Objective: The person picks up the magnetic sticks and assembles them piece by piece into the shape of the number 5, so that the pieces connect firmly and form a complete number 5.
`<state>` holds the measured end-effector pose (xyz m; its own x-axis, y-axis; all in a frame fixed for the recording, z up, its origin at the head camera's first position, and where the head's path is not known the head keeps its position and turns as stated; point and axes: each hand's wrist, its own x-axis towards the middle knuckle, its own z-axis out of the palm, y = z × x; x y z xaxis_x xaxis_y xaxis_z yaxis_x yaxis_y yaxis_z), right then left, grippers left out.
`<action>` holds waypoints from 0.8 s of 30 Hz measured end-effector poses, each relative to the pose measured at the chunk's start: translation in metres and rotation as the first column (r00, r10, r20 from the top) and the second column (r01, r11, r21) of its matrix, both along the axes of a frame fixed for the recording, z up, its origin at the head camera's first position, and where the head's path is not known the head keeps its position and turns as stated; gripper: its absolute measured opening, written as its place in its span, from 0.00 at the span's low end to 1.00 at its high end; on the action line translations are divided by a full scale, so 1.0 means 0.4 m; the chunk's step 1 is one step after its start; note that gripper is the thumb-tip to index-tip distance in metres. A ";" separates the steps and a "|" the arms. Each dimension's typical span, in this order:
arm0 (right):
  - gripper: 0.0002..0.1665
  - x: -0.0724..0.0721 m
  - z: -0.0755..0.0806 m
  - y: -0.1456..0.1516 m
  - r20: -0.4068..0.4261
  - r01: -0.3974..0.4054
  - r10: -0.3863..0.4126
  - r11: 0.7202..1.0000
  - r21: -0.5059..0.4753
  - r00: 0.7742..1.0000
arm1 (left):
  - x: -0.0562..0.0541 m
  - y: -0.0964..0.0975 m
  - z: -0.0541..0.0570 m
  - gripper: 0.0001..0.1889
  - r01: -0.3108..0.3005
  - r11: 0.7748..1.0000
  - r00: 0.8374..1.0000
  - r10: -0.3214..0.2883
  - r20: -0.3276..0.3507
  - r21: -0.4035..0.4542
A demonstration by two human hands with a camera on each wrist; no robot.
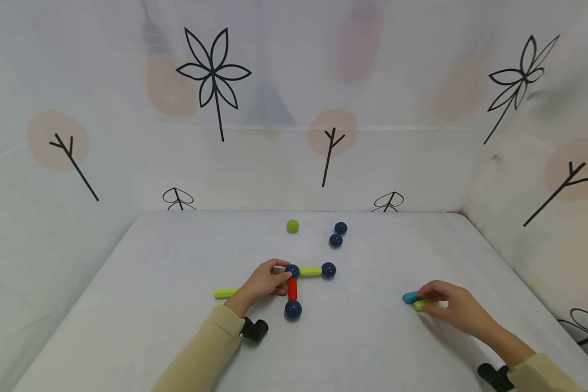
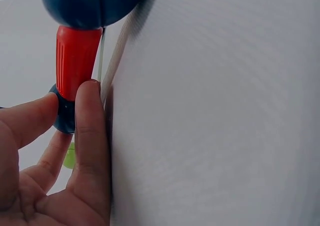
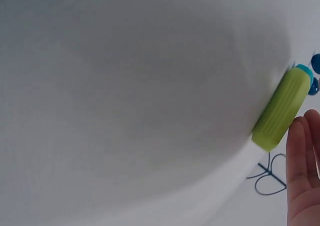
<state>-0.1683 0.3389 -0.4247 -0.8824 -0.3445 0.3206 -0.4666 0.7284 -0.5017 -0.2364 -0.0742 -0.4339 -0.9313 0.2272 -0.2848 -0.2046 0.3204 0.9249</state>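
- Left hand (image 1: 266, 280): thumb and fingers grip the dark blue corner ball (image 1: 292, 270) of an L-shaped frame lying on the counter (image 1: 362, 348).
- Frame axes: the red rod (image 1: 292, 289) runs from that corner toward the person, ending in the near ball (image 1: 293, 310); the lime rod (image 1: 310, 271) runs across to the person's right, ending in the side ball (image 1: 329, 270).
- Right hand (image 1: 458, 307): thumb and fingers lie about the yellow-green rod (image 1: 420, 305); from here I cannot tell whether they pinch it or merely touch it.
- Key relation, as I judge it: the yellow-green rod lies well apart from the frame, to its right and slightly nearer the person than the side ball. Its long axis runs roughly crosswise, one end facing the frame. The right hand is plainly the nearer.
- Neighbour: the blue rod (image 1: 410, 298) lies just beside it, on the far side.
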 end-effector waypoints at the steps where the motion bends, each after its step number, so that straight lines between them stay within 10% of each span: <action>1: 0.18 0.000 0.000 0.004 0.005 0.008 -0.008 1.000 0.013 1.000 | 0.000 0.000 0.000 0.21 0.000 1.000 1.000 0.000 -0.001 -0.001; 9: 0.17 -0.002 0.006 0.023 0.105 0.054 -0.064 0.995 0.089 0.992 | 0.001 -0.001 -0.001 0.21 0.007 1.000 1.000 -0.007 -0.009 0.002; 24: 0.14 -0.011 0.001 0.010 0.220 -0.095 0.083 0.995 0.042 0.972 | 0.004 -0.001 0.003 0.21 0.009 1.000 1.000 -0.008 -0.016 0.024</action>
